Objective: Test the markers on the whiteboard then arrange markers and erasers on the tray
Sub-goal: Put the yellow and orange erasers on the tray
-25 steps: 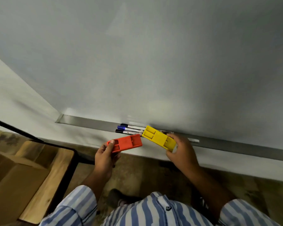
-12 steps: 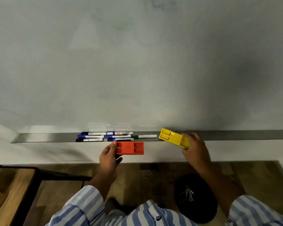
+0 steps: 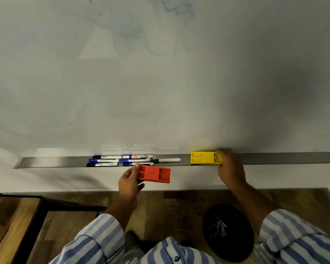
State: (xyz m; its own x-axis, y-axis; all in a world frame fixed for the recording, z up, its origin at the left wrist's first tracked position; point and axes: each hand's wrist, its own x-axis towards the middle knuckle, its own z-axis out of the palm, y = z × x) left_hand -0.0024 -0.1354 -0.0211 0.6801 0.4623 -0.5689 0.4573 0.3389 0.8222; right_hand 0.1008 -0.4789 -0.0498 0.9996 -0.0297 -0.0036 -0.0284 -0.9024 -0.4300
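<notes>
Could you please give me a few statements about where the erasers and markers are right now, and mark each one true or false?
1. The yellow eraser lies on the tray with the right hand on its end. True.
2. The left hand holds the red eraser on the tray. False: it holds it in front of the tray, below its edge, not set down.
3. The markers lie on the tray to the left of the yellow eraser. True.
4. The green marker lies at the far left of the group. False: it is at the right end, nearest the yellow eraser.
5. The whiteboard is spotlessly clean. False: faint smudged marks show near its top.
</notes>
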